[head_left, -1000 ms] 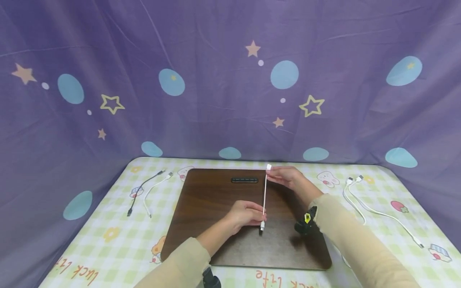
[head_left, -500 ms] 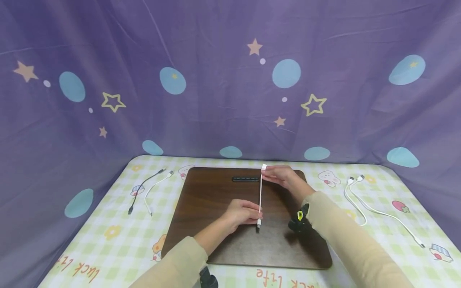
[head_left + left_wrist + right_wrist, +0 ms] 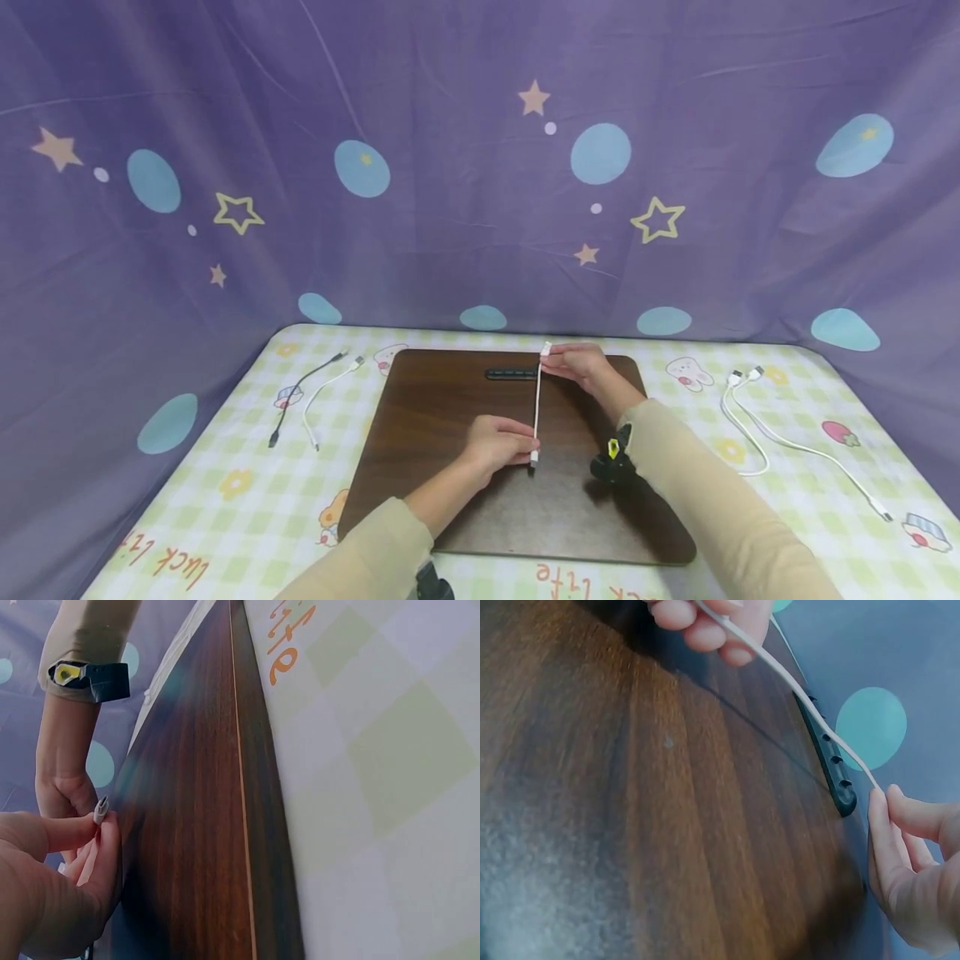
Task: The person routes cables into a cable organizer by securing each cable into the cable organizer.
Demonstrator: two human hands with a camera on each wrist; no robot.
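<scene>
A short white USB cable [image 3: 537, 400] is stretched taut between both hands above a dark brown wooden board [image 3: 450, 492]. My left hand [image 3: 497, 443] pinches its near end, just behind the small metal plug [image 3: 103, 804] seen in the left wrist view. At the far end, my right hand [image 3: 576, 364] pinches the cable beside its wide white connector [image 3: 547, 347]. A black slotted cable holder [image 3: 510, 374] sits near the board's back edge. In the right wrist view the cable [image 3: 780, 669] passes over that holder [image 3: 831, 757], apparently without resting in a slot.
On the left of the checked tablecloth [image 3: 225, 433] lie a black cable [image 3: 296, 390] and a short white cable [image 3: 318, 390]. Two longer white cables [image 3: 795, 443] lie on the right. A purple curtain [image 3: 450, 167] hangs behind the table.
Both hands have shifted slightly left with the taut white cable, so that its far end now stands beside the right end of the black holder. Both grips look the same.
</scene>
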